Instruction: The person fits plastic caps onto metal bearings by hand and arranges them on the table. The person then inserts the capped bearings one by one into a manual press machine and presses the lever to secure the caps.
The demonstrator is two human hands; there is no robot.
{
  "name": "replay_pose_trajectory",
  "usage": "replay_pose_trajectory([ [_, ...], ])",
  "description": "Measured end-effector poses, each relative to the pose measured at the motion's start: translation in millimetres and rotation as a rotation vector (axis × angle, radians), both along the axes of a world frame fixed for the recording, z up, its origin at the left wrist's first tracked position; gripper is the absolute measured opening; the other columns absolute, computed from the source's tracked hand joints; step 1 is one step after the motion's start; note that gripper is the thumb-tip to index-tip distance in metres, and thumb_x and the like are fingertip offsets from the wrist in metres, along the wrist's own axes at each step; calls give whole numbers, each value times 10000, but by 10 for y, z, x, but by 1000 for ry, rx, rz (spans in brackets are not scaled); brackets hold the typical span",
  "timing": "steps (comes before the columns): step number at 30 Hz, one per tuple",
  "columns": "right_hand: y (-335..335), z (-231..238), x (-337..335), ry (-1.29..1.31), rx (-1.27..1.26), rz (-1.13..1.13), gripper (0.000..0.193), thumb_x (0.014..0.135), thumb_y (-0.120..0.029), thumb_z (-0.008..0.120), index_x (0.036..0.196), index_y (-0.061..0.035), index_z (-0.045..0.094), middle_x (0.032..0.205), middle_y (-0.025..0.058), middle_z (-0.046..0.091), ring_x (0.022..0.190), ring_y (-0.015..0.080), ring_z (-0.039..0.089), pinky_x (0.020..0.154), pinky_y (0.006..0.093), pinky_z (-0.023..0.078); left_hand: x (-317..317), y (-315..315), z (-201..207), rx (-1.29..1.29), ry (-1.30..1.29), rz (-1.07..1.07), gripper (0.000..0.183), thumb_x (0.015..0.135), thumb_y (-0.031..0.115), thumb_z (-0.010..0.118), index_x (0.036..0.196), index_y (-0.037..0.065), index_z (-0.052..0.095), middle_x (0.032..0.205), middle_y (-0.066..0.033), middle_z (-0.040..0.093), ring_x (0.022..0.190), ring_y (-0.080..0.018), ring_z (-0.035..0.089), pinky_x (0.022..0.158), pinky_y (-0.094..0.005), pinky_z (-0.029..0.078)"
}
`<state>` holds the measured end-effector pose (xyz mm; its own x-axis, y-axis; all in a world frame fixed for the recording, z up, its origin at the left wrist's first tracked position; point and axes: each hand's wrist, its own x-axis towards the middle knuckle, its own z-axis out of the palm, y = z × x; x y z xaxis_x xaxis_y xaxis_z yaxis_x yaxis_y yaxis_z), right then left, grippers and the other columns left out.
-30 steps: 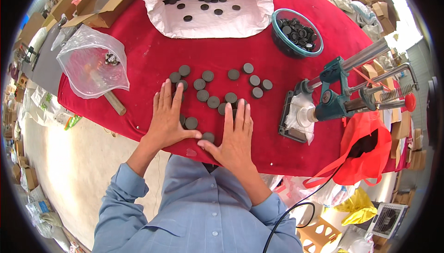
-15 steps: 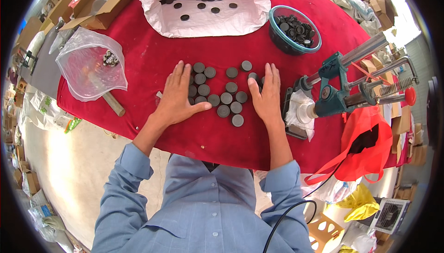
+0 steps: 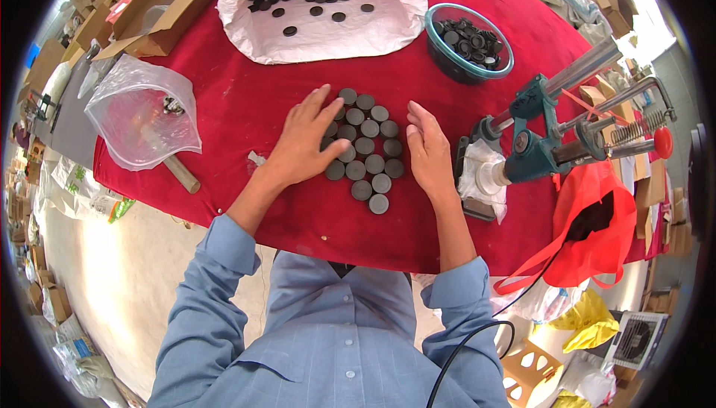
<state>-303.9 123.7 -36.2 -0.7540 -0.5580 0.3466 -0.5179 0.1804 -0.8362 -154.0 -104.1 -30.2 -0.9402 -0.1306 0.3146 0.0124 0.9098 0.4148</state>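
Observation:
Several dark round discs (image 3: 364,145), like small caps, lie bunched together on the red tablecloth (image 3: 246,121) between my hands. My left hand (image 3: 302,143) rests along the left side of the bunch, fingers spread, with its thumb over the discs at that edge. On the other side my right hand (image 3: 427,147) stands on edge, fingers stretched, a little apart from the nearest discs. Neither hand grips anything. Beyond them, an open white sack (image 3: 321,39) holds many more black discs, and a teal-rimmed bowl (image 3: 470,46) is filled with black caps.
A green hand press (image 3: 533,136) with a red knob stands right of my right hand. At left, a clear plastic bag (image 3: 142,113) lies over a wooden-handled tool (image 3: 181,174). A red bag (image 3: 597,221) hangs at the right edge, and a cardboard box (image 3: 168,16) sits at the far left.
My hands have come closer together, pushing the scattered discs into a tighter bunch. The left hand has moved right and its fingers have spread.

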Motion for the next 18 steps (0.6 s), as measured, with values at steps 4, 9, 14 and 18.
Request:
replay_pose_trajectory([
  [4, 241, 130, 218, 26, -7, -15, 396, 1053, -44, 547, 1441, 22, 587, 1393, 229, 654, 1237, 368, 688, 1064, 440, 543, 168, 215, 161, -2, 16, -72, 630, 987, 294, 745, 1535, 49, 552, 1667, -174, 458, 1568, -369, 394, 1266, -583, 301],
  [9, 331, 40, 308, 114, 49, -12, 362, 1013, -9, 590, 1371, 23, 638, 1382, 238, 656, 1241, 408, 673, 1050, 465, 552, 274, 647, 107, -134, -58, -150, 656, 990, 354, 745, 1544, 63, 550, 1626, -126, 526, 1575, -319, 402, 1277, -594, 281],
  [14, 337, -47, 343, 179, 39, -19, 366, 974, 33, 632, 1340, 30, 639, 1387, 241, 645, 1257, 431, 659, 1058, 474, 550, 317, 736, 101, -242, -89, -80, 653, 993, 412, 721, 1521, 55, 578, 1625, -116, 529, 1570, -310, 409, 1272, -612, 266],
  [18, 337, -56, 299, 193, 22, -61, 372, 969, 44, 630, 1342, 33, 631, 1377, 238, 649, 1243, 429, 665, 1042, 476, 559, 312, 782, 81, -283, -61, -87, 610, 978, 324, 706, 1505, 38, 590, 1616, -134, 533, 1562, -326, 419, 1261, -623, 268],
])
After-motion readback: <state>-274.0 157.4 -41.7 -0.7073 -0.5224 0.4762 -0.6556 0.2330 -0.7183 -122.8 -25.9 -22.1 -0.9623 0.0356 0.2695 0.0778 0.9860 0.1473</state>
